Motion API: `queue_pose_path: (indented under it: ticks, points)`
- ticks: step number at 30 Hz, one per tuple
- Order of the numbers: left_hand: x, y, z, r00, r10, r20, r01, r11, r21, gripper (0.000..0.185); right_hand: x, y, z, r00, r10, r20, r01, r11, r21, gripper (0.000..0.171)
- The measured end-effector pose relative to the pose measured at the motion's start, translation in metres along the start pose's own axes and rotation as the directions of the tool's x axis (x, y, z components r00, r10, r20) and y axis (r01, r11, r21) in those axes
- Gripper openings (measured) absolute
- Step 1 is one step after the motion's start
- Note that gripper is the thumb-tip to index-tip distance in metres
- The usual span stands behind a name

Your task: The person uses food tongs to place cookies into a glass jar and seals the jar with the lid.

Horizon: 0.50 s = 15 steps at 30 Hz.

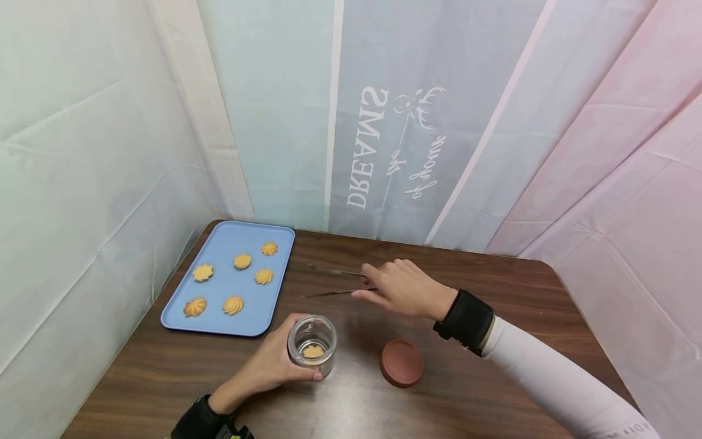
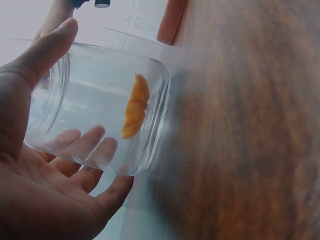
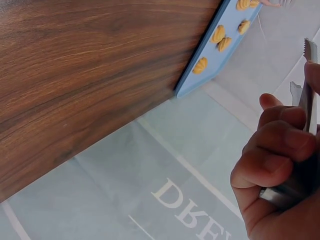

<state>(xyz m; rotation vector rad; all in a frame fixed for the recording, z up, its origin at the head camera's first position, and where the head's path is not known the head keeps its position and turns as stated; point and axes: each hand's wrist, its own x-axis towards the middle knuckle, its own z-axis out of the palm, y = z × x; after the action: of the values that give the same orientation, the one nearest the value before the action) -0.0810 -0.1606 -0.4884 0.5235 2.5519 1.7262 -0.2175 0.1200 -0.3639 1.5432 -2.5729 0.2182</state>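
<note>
A clear glass jar [image 1: 325,362] stands on the table, and my left hand [image 1: 274,360] grips it around the side with thumb and fingers. One yellow cookie [image 2: 135,107] lies at the bottom of the jar, seen through the glass in the left wrist view. My right hand [image 1: 403,288] holds metal tongs [image 1: 340,293] above the table, right of the tray. Their two arms are spread, with nothing visible between the tips. In the right wrist view the toothed tips show beyond the curled fingers [image 3: 272,145]. A blue tray [image 1: 219,244] holds several piped cookies [image 1: 233,305].
A round reddish-brown lid [image 1: 401,363] lies on the wooden table [image 1: 493,378] to the right of the jar. Fabric curtains [image 1: 285,122] hang behind the table and along both sides.
</note>
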Motion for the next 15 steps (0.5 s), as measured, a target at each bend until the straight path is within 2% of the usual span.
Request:
queue_pose_path:
  ticks: [6,15]
  points:
    - [0.000,-0.001,0.000,1.000,0.006,0.000,-0.006,1.000,-0.002,0.086,0.010,0.001,0.002,1.000,0.006,-0.005,-0.006,1.000,0.018,0.035]
    - [0.000,-0.002,0.000,1.000,-0.017,0.005,0.017,1.000,0.010,0.088,0.025,0.003,0.014,1.000,0.023,0.012,-0.024,0.999,0.039,0.036]
